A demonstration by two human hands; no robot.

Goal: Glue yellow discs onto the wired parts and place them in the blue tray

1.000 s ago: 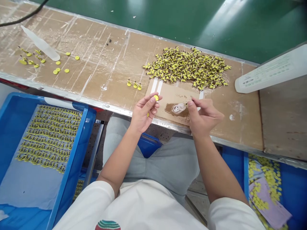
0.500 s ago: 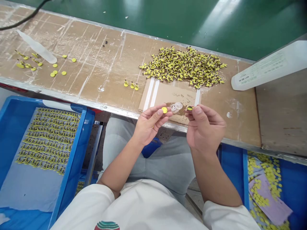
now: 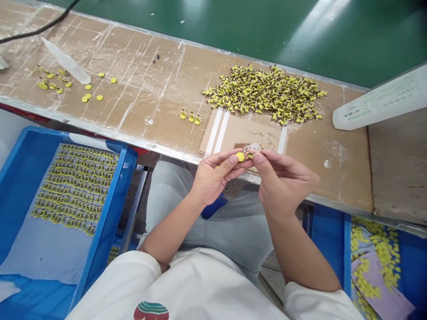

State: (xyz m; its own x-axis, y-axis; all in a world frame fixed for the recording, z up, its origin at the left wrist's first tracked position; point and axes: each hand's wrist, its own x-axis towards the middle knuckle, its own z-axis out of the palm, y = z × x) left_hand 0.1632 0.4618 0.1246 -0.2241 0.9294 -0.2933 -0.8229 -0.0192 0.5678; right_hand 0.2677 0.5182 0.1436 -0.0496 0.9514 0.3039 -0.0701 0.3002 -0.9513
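My left hand pinches a round yellow disc between thumb and fingers, above the table's front edge. Close beside it on the right, my right hand pinches a small yellow and dark figure, mostly covered by the fingertips. The two pieces are nearly touching; contact between them cannot be made out. Just behind the fingers a clear plastic piece lies on a cardboard sheet with white tape strips. Beyond the sheet is a large pile of yellow and dark figures.
Three figures on discs stand left of the sheet. Farther left are loose yellow discs and a white pointed bottle. A large bottle lies at right. Blue bins hold rows of figures and loose discs.
My right hand has brought its figure leftward, close to the disc in my left hand. The whole view has shifted slightly, so the table items appear farther right.
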